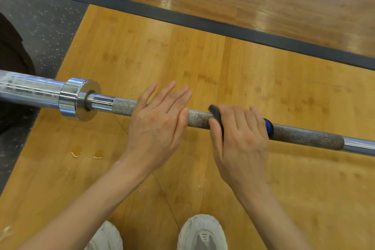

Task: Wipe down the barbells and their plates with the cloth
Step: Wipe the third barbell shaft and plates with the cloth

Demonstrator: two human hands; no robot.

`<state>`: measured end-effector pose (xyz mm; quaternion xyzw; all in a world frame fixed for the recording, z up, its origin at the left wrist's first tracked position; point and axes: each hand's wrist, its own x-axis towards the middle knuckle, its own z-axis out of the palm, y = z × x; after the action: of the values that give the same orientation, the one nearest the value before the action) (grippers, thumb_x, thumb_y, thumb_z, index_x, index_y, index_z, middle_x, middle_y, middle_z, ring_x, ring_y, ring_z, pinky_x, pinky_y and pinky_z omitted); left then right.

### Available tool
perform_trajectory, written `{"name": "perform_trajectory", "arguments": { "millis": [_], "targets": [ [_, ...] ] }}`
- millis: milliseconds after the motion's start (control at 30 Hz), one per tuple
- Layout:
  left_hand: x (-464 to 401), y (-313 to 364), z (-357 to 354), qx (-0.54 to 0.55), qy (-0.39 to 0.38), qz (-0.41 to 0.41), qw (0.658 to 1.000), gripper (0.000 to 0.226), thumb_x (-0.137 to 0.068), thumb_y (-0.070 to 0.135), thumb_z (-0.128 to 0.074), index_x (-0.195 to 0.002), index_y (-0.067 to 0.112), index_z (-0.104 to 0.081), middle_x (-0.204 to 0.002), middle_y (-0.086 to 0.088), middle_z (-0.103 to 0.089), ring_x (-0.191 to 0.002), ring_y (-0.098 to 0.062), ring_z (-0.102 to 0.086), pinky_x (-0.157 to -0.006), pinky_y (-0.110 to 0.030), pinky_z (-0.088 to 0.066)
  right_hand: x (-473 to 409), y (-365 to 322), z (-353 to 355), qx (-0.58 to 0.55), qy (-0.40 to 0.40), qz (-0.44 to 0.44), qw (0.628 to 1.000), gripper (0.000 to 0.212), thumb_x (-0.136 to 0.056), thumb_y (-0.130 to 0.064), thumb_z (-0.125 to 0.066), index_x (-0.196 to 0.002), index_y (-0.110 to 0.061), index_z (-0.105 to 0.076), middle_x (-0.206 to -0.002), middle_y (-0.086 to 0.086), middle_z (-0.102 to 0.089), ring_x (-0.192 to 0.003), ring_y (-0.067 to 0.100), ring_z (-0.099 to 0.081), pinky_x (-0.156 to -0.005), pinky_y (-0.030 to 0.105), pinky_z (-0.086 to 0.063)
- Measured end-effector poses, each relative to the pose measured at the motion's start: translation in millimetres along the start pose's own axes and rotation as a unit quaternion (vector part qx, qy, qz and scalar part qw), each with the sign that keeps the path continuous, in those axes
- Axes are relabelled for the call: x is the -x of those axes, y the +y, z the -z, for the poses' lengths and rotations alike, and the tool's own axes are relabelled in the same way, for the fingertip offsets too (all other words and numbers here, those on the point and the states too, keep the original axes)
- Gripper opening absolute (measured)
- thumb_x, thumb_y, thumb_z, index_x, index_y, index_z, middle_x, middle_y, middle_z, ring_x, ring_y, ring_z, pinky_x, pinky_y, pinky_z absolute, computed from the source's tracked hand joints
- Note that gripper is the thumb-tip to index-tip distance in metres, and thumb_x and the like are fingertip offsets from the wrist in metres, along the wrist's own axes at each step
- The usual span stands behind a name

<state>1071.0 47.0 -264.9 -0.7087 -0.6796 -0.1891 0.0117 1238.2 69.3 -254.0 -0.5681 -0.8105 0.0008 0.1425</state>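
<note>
Dark cloth [216, 116] wraps barbell [199, 118] under gripping right hand [241, 134]; left hand [156, 124] flat, released.

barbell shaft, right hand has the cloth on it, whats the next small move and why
Probably slide the right hand and cloth left along the barbell toward the left hand: the knurling between the hands looks rust-speckled, and the left hand's straight fingers rest flat on the shaft.

We find no text we can read — the barbell sleeve [28, 91] at nine o'clock carries dark marks along its chrome, but they are blurred past telling whether they are print or reflections.
</note>
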Motion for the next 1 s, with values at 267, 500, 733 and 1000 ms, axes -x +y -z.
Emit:
{"name": "perform_trajectory", "arguments": {
  "millis": [267, 500, 733, 1000],
  "targets": [
    [15.3, -2.7, 11.0, 0.032, -0.026, 0.002, 0.999, 0.050, -0.109, 0.029, -0.022, -0.149, 0.013, -0.047, -0.157, 0.003, -0.042, -0.151, -0.018, -0.028, -0.126, -0.039, -0.003, -2.9, 5.7, 3.0, -0.026, 0.020, -0.017, 0.999, 0.056, -0.111, -0.036, -0.020, -0.095, -0.020, -0.071, -0.090, -0.004, -0.070, -0.087, 0.022, -0.062, -0.092, 0.036, -0.043],
    [38.3, -36.8, 18.7, 0.021, 0.025, 0.096, 0.995, 0.048, -0.109, 0.026, -0.023, -0.149, 0.012, -0.047, -0.157, 0.002, -0.041, -0.152, -0.020, -0.024, -0.125, -0.040, -0.002, 26.8, -43.9, -20.7, -0.114, 0.069, -0.023, 0.991, 0.044, -0.106, -0.026, -0.034, -0.137, -0.008, -0.059, -0.138, 0.004, -0.060, -0.134, 0.025, -0.048, -0.121, 0.043, -0.023],
    [37.9, -39.8, 18.0, 0.024, 0.021, 0.072, 0.997, 0.047, -0.109, 0.026, -0.024, -0.147, 0.014, -0.049, -0.154, 0.006, -0.044, -0.150, -0.020, -0.029, -0.125, -0.041, -0.006, 36.6, -26.0, -18.0, -0.046, 0.028, 0.091, 0.994, 0.044, -0.109, -0.022, -0.036, -0.151, -0.013, -0.045, -0.153, 0.002, -0.047, -0.144, 0.024, -0.040, -0.123, 0.042, -0.022],
    [35.8, -38.2, 16.9, 0.032, 0.033, 0.080, 0.996, 0.046, -0.108, 0.024, -0.027, -0.145, 0.015, -0.053, -0.150, 0.004, -0.050, -0.148, -0.021, -0.034, -0.124, -0.037, -0.007, 29.6, -64.2, -23.1, -0.088, 0.032, 0.082, 0.992, 0.043, -0.108, -0.019, -0.036, -0.148, -0.008, -0.048, -0.152, 0.005, -0.048, -0.144, 0.025, -0.041, -0.125, 0.042, -0.019]
  ]
}}
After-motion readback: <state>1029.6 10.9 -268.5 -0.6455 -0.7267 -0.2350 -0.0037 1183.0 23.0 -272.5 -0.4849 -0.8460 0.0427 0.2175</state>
